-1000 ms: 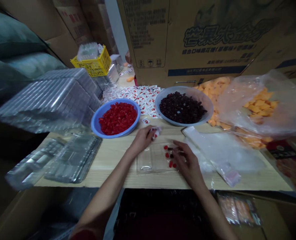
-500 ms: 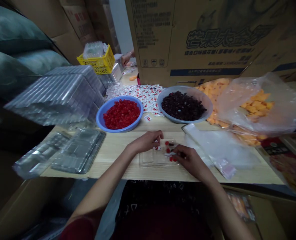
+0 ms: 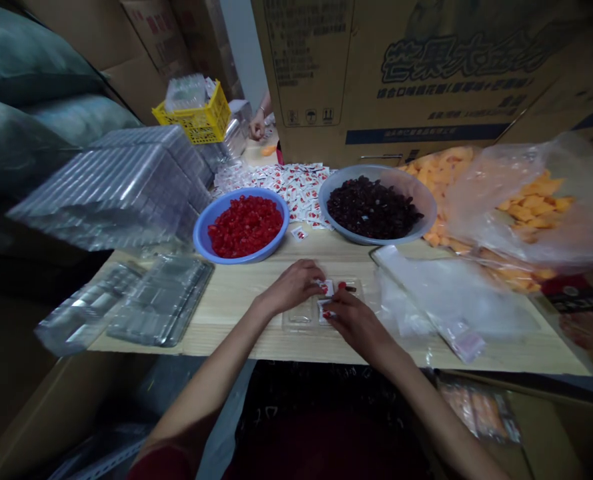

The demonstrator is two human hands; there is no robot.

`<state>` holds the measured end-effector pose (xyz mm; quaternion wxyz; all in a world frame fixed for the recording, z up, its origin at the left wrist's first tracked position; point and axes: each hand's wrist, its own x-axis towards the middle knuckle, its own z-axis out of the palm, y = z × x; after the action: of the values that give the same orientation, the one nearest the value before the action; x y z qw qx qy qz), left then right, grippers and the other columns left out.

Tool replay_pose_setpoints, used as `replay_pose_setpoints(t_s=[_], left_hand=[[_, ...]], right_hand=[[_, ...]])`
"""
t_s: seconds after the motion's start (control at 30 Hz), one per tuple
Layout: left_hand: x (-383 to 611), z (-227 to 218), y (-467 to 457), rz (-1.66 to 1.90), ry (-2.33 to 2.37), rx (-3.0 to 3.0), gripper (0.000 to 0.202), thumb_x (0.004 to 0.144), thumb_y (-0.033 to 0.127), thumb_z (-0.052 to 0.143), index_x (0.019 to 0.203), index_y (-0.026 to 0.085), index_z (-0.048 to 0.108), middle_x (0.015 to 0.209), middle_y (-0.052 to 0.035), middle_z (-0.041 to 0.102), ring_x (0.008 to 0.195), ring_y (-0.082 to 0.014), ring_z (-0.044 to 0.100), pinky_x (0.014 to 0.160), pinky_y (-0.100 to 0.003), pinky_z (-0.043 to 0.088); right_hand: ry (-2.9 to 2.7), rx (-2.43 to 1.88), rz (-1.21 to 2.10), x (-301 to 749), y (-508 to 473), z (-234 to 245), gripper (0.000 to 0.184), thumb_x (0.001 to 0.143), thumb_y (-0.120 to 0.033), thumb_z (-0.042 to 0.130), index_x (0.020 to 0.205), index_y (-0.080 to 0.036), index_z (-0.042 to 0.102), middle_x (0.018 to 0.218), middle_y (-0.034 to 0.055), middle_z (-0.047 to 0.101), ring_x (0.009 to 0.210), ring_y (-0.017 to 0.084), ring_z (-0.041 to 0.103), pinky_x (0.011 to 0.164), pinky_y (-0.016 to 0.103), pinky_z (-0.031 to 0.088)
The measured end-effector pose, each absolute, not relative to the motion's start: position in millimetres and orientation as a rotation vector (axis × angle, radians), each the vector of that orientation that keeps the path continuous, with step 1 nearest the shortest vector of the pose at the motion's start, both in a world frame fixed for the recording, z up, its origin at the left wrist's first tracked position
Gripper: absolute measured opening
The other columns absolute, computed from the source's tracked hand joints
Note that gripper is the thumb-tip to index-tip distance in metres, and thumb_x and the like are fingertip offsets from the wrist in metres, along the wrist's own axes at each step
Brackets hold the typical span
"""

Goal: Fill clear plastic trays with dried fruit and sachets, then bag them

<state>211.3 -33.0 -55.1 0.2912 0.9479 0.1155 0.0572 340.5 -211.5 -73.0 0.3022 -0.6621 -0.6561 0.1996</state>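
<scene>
A clear plastic tray (image 3: 300, 320) with several compartments lies at the front of the table, under both my hands. My left hand (image 3: 293, 285) is over its far side, fingers pinched on a small white-and-red sachet (image 3: 327, 287). Just right of it, my right hand (image 3: 359, 328) reaches in from the right with its fingers closed on another sachet (image 3: 322, 309) above the middle of the tray. A dark piece (image 3: 350, 289) and a red piece (image 3: 342, 285) show in the tray's right part; my right hand hides the rest there.
Behind the tray stand a blue bowl (image 3: 199, 241) of red pieces and a pale bowl (image 3: 429, 217) of dark pieces. Loose sachets (image 3: 296, 183) are heaped between them. Stacked clear trays (image 3: 126, 187) stand left, bagged orange pieces (image 3: 531, 203) right. Another person's hand (image 3: 257, 127) is at the back.
My right hand has moved left, bringing a sachet from the tray's right part to its middle, close to my left hand. My left hand stays nearly in place with its sachet.
</scene>
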Motion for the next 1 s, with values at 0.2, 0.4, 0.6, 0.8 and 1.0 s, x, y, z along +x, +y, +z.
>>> replay_pose_setpoints(t_s=[0.2,0.4,0.6,0.8,1.0], left_hand=[[215,-55,-41,0.188,0.24,2.55,0.014,0.092,0.028,0.061,0.097,0.021,0.071,0.101,-0.0071,0.062,0.104,-0.0225,0.053,0.096,-0.035,0.041],[209,-47,-51,0.245,0.282,2.545,0.015,0.093,0.028,0.06,0.097,0.022,0.073,0.101,-0.0071,0.064,0.102,-0.0227,0.054,0.093,-0.037,0.043],[177,-34,-60,0.731,0.636,2.335,0.021,0.096,0.032,0.054,0.105,0.02,0.068,0.102,-0.0072,0.07,0.097,-0.0199,0.063,0.092,-0.034,0.048],[151,-4,29,0.952,1.37,2.371,0.024,0.096,0.032,0.049,0.106,0.018,0.066,0.103,-0.0079,0.072,0.093,-0.0196,0.066,0.09,-0.032,0.048],[168,10,67,0.547,1.377,2.534,0.021,0.085,0.029,0.059,0.099,0.015,0.068,0.107,-0.0141,0.073,0.102,-0.0275,0.067,0.095,-0.039,0.049]], right_hand=[[-1.651,-1.706,0.494,329,-224,-85,0.018,0.094,-0.012,0.055,0.1,-0.021,0.07,0.102,0.0091,0.063,0.096,0.022,0.064,0.086,0.037,0.055],[-1.49,-1.67,0.475,325,-248,-65,0.02,0.098,-0.018,0.051,0.105,-0.022,0.069,0.106,0.0093,0.064,0.103,0.023,0.063,0.09,0.038,0.053],[-1.301,-1.798,0.519,346,-302,-64,0.017,0.101,-0.029,0.051,0.094,-0.023,0.066,0.094,0.006,0.063,0.089,0.022,0.062,0.078,0.036,0.052],[-1.43,-1.831,0.295,362,-303,-66,0.014,0.099,-0.027,0.054,0.099,-0.024,0.067,0.106,0.0081,0.069,0.102,0.027,0.06,0.087,0.045,0.047],[-1.705,-1.596,0.128,333,-253,-40,0.029,0.097,-0.018,0.057,0.124,-0.028,0.064,0.13,0.0061,0.067,0.128,0.029,0.054,0.107,0.058,0.036]])
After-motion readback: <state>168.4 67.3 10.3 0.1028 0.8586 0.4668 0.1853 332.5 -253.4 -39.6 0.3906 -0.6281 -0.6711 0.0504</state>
